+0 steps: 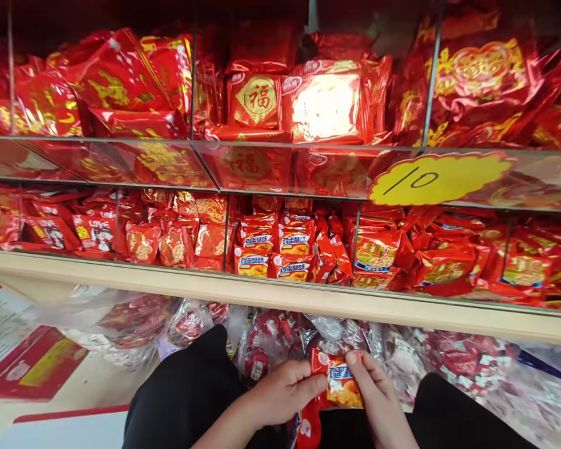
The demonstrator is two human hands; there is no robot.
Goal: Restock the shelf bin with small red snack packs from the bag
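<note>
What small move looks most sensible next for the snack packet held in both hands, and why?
Probably lift the snack packet up toward the matching packets in the middle bin. Both the left hand and right hand pinch it low, below the wooden shelf edge, and its blue label and yellow picture look like those stacked there.

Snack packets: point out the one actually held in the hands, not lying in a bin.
It is the small red-and-orange snack packet at the bottom centre, pinched between the left hand and right hand; every other packet lies on the shelves.

Head camera: faces forward-down, near shelves point(280, 299).
</note>
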